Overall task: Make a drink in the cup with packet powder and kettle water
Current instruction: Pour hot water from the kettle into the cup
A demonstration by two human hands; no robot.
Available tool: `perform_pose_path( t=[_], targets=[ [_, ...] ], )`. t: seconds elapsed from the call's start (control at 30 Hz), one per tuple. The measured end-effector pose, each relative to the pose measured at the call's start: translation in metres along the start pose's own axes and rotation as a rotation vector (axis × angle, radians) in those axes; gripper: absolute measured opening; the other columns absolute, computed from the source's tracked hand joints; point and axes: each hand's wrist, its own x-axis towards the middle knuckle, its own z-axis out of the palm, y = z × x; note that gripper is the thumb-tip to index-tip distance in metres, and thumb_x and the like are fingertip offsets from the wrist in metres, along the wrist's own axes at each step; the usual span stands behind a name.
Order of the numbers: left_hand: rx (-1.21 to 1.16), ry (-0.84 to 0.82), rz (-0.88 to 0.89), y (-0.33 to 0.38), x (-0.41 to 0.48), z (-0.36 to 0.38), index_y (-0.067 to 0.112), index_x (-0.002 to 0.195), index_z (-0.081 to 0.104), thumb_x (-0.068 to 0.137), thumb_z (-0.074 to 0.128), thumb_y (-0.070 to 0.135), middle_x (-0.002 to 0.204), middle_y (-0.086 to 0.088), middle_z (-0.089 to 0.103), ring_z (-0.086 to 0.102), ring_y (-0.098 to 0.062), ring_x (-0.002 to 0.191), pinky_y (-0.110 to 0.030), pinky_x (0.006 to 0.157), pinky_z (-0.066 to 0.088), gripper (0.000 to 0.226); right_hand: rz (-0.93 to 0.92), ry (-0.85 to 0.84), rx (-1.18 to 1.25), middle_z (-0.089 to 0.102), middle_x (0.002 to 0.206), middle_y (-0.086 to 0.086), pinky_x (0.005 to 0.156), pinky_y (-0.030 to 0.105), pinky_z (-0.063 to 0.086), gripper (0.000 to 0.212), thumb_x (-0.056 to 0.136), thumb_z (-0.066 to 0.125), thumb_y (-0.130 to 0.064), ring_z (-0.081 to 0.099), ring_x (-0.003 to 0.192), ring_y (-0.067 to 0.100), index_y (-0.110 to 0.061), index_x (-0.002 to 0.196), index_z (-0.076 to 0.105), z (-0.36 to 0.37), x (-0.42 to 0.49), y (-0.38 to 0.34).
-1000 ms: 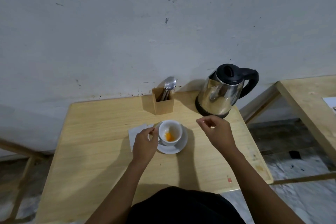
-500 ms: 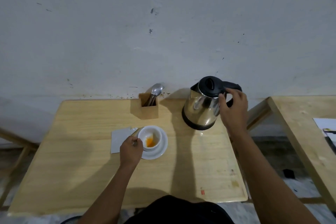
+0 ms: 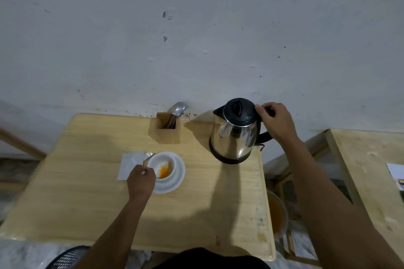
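- My right hand [image 3: 277, 121] grips the kettle [image 3: 235, 132] by its handle.
- My left hand [image 3: 141, 182] pinches the cup [image 3: 162, 165], orange powder [image 3: 164, 171] inside.

Dim, cool indoor light, soft picture, wide-angle bend at the edges.

Light fell from above and behind: a broad soft shadow pooled on the wooden table [image 3: 91, 181] near its front edge, and the kettle [image 3: 235, 133] threw a long one toward the camera. Its steel side caught pale, smeared reflections, no harsh glare. The table edges bowed outward, and the forearms stretched large at the bottom corners. Fine detail looked smudged and faintly noisy throughout.
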Motion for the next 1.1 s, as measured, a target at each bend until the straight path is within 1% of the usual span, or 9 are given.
perform_pose_path(
  t=[0.1, 0.23, 0.33, 0.4, 0.6, 0.7, 0.8, 0.93, 1.1],
  targets=[
    [-0.011, 0.002, -0.043, 0.001, -0.001, 0.005, -0.001, 0.079, 0.060, 0.089, 0.045, 0.013, 0.078, -0.012, 0.061, 0.054, -0.030, 0.076, -0.034, 0.071, 0.039, 0.023, 0.000, -0.067, 0.061, 0.066, 0.086, 0.000, 0.075, 0.033, 0.049, 0.049, 0.082, 0.058, -0.066, 0.062, 0.082, 0.016, -0.018, 0.081, 0.067, -0.004, 0.014, 0.007],
    [-0.011, 0.023, -0.037, 0.001, -0.003, 0.007, 0.006, 0.061, 0.049, 0.091, 0.045, 0.021, 0.062, -0.008, 0.054, 0.052, -0.027, 0.063, -0.034, 0.059, 0.037, 0.034, 0.022, -0.132, 0.107, 0.063, 0.061, 0.017, 0.060, 0.030, 0.044, 0.073, 0.078, 0.058, -0.071, 0.057, 0.055, 0.017, 0.000, 0.065, 0.063, -0.007, 0.023, 0.018],
    [0.000, 0.030, -0.047, 0.004, -0.004, 0.007, 0.013, 0.058, 0.040, 0.091, 0.045, 0.019, 0.056, -0.001, 0.044, 0.044, -0.022, 0.058, -0.032, 0.055, 0.032, 0.034, 0.029, -0.185, 0.131, 0.048, 0.050, 0.024, 0.055, 0.030, 0.039, 0.087, 0.073, 0.058, -0.077, 0.048, 0.044, 0.019, 0.008, 0.055, 0.055, -0.009, 0.029, 0.022],
    [-0.002, 0.033, -0.066, 0.004, -0.004, 0.007, 0.013, 0.061, 0.043, 0.092, 0.046, 0.020, 0.058, -0.001, 0.045, 0.045, -0.021, 0.060, -0.032, 0.057, 0.033, 0.032, 0.021, -0.178, 0.168, 0.035, 0.047, 0.016, 0.054, 0.033, 0.036, 0.093, 0.067, 0.059, -0.082, 0.040, 0.045, 0.021, 0.010, 0.053, 0.046, -0.007, 0.033, 0.026],
    [-0.022, 0.029, -0.087, 0.002, -0.003, 0.007, 0.004, 0.078, 0.060, 0.091, 0.049, 0.021, 0.075, -0.008, 0.063, 0.058, -0.028, 0.075, -0.033, 0.069, 0.040, 0.025, -0.046, -0.085, 0.243, 0.023, 0.042, 0.003, 0.050, 0.030, 0.027, 0.075, 0.073, 0.067, -0.065, 0.027, 0.041, 0.016, -0.003, 0.044, 0.036, 0.000, 0.025, 0.027],
    [-0.053, 0.032, -0.082, 0.004, -0.005, 0.004, 0.003, 0.084, 0.063, 0.092, 0.051, 0.020, 0.079, -0.007, 0.063, 0.058, -0.025, 0.078, -0.032, 0.072, 0.038, 0.022, -0.057, -0.044, 0.254, 0.024, 0.040, 0.000, 0.049, 0.030, 0.025, 0.074, 0.077, 0.072, -0.055, 0.025, 0.040, 0.015, -0.001, 0.043, 0.034, 0.003, 0.019, 0.028],
    [-0.086, 0.023, -0.072, 0.006, -0.006, 0.001, 0.005, 0.085, 0.062, 0.092, 0.053, 0.018, 0.077, -0.003, 0.061, 0.055, -0.022, 0.076, -0.030, 0.072, 0.036, 0.018, -0.095, -0.007, 0.226, 0.019, 0.034, -0.006, 0.049, 0.030, 0.024, 0.068, 0.080, 0.075, -0.045, 0.020, 0.038, 0.012, -0.015, 0.041, 0.028, 0.002, 0.015, 0.019],
    [-0.103, 0.004, -0.059, 0.002, -0.005, -0.003, 0.007, 0.088, 0.064, 0.092, 0.055, 0.021, 0.083, -0.004, 0.063, 0.057, -0.021, 0.081, -0.030, 0.074, 0.038, 0.017, -0.173, 0.008, 0.181, 0.022, 0.034, -0.003, 0.047, 0.026, 0.022, 0.067, 0.076, 0.071, -0.054, 0.021, 0.037, 0.011, -0.015, 0.041, 0.028, -0.007, 0.010, -0.002],
    [-0.120, -0.047, -0.048, -0.003, -0.005, -0.008, 0.011, 0.091, 0.066, 0.092, 0.054, 0.019, 0.087, -0.004, 0.066, 0.060, -0.023, 0.085, -0.031, 0.075, 0.041, 0.014, -0.243, -0.063, 0.082, 0.027, 0.039, 0.002, 0.047, 0.029, 0.025, 0.077, 0.070, 0.068, -0.067, 0.028, 0.039, 0.016, -0.002, 0.043, 0.037, -0.016, 0.000, -0.046]
  ],
)
